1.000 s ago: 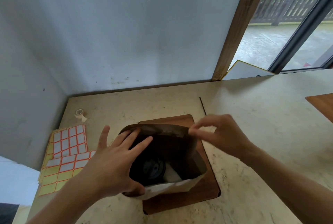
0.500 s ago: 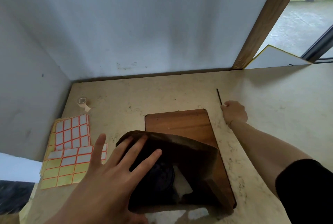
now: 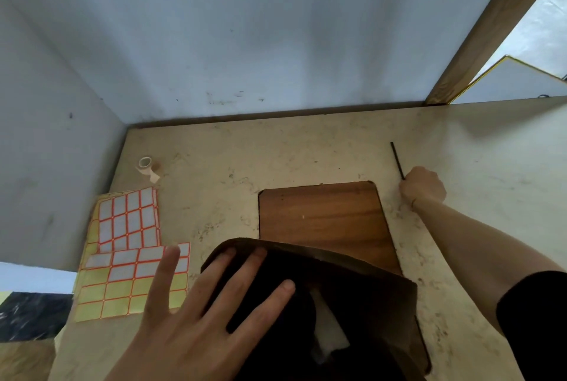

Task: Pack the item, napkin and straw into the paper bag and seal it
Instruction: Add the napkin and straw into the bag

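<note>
Straw-fetching is the step in hand: the right hand (image 3: 422, 186) rests on the beige counter (image 3: 306, 153) at the far right, its fingers curled down over the near end of the thin black straw (image 3: 396, 159), which lies flat and looks not yet lifted. The left hand (image 3: 196, 313), fingers spread straight, presses on the near left rim of the open brown paper bag (image 3: 368, 282), which stands on the brown wooden board (image 3: 322, 215). A white napkin (image 3: 329, 330) shows inside; the item is too dark to make out. Next, I judge, the straw must be raised, carried near-left and dropped into the mouth, then the bag sealed, perhaps with the small white tape roll (image 3: 145, 163)
</note>
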The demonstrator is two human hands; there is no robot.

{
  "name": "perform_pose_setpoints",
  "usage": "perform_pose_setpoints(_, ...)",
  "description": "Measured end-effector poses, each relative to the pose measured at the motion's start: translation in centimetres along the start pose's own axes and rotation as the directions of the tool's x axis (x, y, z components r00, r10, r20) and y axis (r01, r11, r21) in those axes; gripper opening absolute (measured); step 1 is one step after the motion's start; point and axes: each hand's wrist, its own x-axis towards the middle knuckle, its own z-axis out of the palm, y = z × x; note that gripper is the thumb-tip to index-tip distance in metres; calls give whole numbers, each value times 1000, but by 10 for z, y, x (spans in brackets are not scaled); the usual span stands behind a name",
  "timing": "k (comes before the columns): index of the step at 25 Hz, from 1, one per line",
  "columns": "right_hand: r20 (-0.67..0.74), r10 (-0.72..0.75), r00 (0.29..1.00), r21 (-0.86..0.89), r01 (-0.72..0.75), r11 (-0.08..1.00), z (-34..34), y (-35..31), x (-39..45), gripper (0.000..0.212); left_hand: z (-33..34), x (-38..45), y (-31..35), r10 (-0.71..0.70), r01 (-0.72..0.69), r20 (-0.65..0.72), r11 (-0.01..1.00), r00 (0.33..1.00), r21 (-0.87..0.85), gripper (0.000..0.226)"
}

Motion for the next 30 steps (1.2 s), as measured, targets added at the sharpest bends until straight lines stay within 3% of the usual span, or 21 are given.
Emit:
perform_pose_setpoints(3,60,-33,998,12,32,999,-10,-4,-7,22,0,-2,0,26,-25,-28,999,999,34,52)
perform_pose_setpoints(7,23,-235,972,296,218,930,-49,-29,-44,27,-9,0,-6,80,-80,117,997,990,-9,101)
perform_pose_setpoints(10,26,-326,945,643,234,729,-110,-48,-97,9,-29,5,-5,28,-25,331,1000,943,-11,120)
perform_pose_setpoints(13,29,-496,868,813,268,517,-175,-54,-165,29,-25,2,-6,8,14,256,996,967,-84,121)
perform_pose_setpoints(17,59,-712,699,904,265,336,-215,-46,-258,17,-20,3,-6,1,26,261,995,965,-99,119)
perform_pose_setpoints(20,163,-786,596,933,167,320,-223,-36,-307,20,-20,5,-4,-5,32,253,994,968,-100,121)
perform_pose_setpoints(22,163,-801,576,916,212,339,-227,-33,-328,23,-20,9,-5,-17,43,273,995,962,-91,121)
perform_pose_setpoints(25,1,-815,580,831,452,323,-236,-30,-353,19,-22,13,-6,-11,42,297,994,955,-100,122)
perform_pose_setpoints(27,-96,-835,542,751,590,297,-242,-30,-367,21,-23,15,-7,-10,45,305,993,952,-107,123)
perform_pose_setpoints(30,-49,-861,505,514,752,412,-233,-35,-377,37,-22,16,-9,-22,55,316,994,949,-96,125)
